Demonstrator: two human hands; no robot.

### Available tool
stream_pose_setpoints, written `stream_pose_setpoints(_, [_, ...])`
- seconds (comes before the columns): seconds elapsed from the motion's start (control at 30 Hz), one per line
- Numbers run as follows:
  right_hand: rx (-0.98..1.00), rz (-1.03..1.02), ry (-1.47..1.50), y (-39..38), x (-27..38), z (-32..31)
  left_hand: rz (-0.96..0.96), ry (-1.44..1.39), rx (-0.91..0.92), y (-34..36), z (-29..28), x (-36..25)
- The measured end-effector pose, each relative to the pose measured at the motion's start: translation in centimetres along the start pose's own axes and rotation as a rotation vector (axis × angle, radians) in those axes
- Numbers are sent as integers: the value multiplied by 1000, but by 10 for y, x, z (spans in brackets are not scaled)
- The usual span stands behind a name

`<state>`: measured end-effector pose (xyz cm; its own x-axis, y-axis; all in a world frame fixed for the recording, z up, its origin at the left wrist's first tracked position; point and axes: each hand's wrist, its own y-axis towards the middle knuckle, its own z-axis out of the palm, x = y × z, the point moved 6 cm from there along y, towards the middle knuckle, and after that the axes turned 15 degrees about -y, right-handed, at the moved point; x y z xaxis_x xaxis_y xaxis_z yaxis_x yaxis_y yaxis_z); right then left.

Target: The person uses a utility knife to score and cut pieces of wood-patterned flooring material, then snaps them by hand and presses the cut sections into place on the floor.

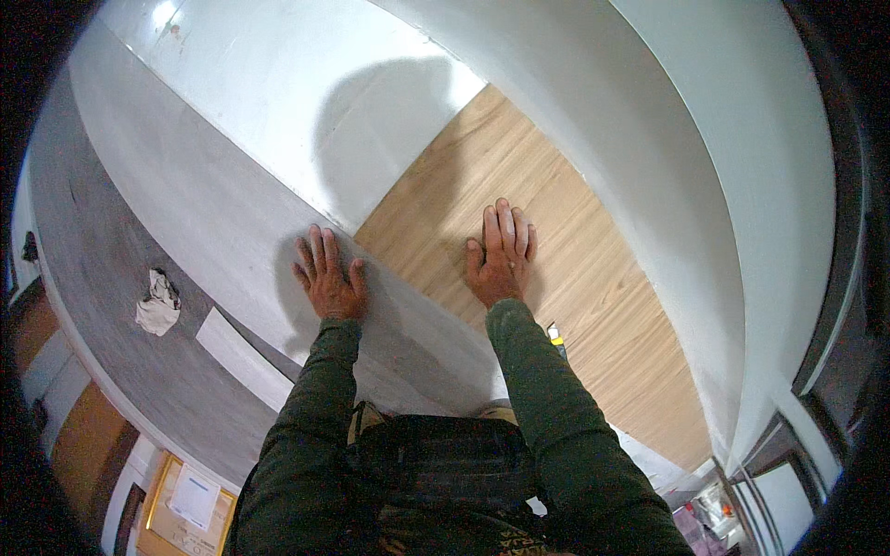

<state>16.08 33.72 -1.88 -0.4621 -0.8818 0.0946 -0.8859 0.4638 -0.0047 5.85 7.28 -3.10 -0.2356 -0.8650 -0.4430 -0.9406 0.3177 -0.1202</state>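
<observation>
My left hand (331, 276) lies flat with fingers spread on the pale grey vertical face (232, 199), just beside the corner of the wood-grain sheet. On the light wood-grain sheet (584, 269) rests my right hand (501, 252), palm down, fingers stretched out and close together. Neither hand holds anything. A yellow and black utility knife (556, 339) lies on the sheet beside my right forearm, partly hidden by the sleeve. Past the sheet's far edge, the white surface (269, 102) continues, with the shadow of my head across it.
A curved pale wall (640, 139) borders the sheet on the right. To the left, on the grey floor (102, 250), lie a crumpled off-white cloth (158, 304) and a white strip (243, 360). A cardboard box (185, 510) with a paper label stands at the lower left.
</observation>
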Motion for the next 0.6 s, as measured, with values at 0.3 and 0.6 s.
stream_pose_setpoints(0.3, [129,5,-88,1,0,1,-52,-10,59,-1,5,7])
stream_pose_setpoints(0.6, [58,-39,-121,-1,7,8,-80,-92,45,-5,5,13])
